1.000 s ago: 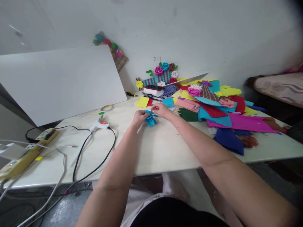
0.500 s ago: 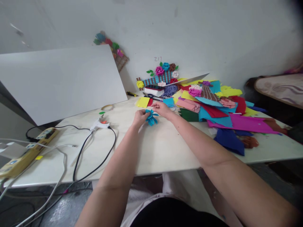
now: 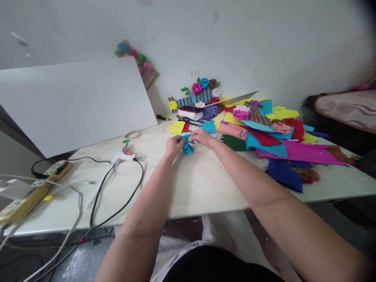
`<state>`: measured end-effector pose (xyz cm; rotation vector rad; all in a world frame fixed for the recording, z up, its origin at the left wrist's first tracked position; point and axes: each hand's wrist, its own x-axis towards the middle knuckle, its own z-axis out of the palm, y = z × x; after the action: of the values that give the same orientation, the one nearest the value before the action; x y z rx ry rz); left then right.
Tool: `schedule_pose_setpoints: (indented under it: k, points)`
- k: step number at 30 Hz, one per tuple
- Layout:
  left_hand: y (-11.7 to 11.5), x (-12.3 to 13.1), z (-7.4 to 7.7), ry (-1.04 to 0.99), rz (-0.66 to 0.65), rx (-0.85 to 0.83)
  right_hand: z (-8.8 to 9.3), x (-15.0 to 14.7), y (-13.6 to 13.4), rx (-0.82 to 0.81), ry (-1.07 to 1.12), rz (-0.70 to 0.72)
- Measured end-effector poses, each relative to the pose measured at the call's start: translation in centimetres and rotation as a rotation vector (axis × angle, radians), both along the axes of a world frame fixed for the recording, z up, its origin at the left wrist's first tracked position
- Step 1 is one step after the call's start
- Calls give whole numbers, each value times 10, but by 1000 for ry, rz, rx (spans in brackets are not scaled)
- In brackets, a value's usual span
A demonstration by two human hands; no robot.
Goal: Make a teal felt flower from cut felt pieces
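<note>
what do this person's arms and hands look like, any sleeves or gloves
The left hand and right hand are ungloved, with no watch or bracelet visible. The left arm and right arm show no sleeves. A black garment shows at the bottom edge.

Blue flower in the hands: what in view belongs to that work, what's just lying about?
Belongs:
blue flower, pinched in left hand
right hand, at its edge
probably glue gun

Seemingly just lying about:
phone
yellow-black cutter
white board

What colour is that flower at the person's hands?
The flower is bright turquoise blue, seen in the head view, the only one here.
</note>
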<state>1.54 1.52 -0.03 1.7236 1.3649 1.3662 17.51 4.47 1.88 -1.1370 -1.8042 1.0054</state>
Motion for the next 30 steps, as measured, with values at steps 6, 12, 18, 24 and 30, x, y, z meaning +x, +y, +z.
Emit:
schedule_pose_setpoints:
  k: [6, 12, 18, 24, 30]
  points:
    - [-5, 3, 5, 109, 10, 53, 6, -2, -9, -31, -50, -2]
    - [-7, 5, 6, 175, 37, 99, -5, 0, 2, 17, -62, 13]
    - [-6, 4, 6, 159, 62, 50, -7, -2, 3, 385, -370, -56]
    - [1, -1, 1, 91, 57, 7, -3, -9, -13, 649, -620, -132]
    - [1, -1, 0, 50, -24, -20, -6, -3, -2, 436, -366, -133]
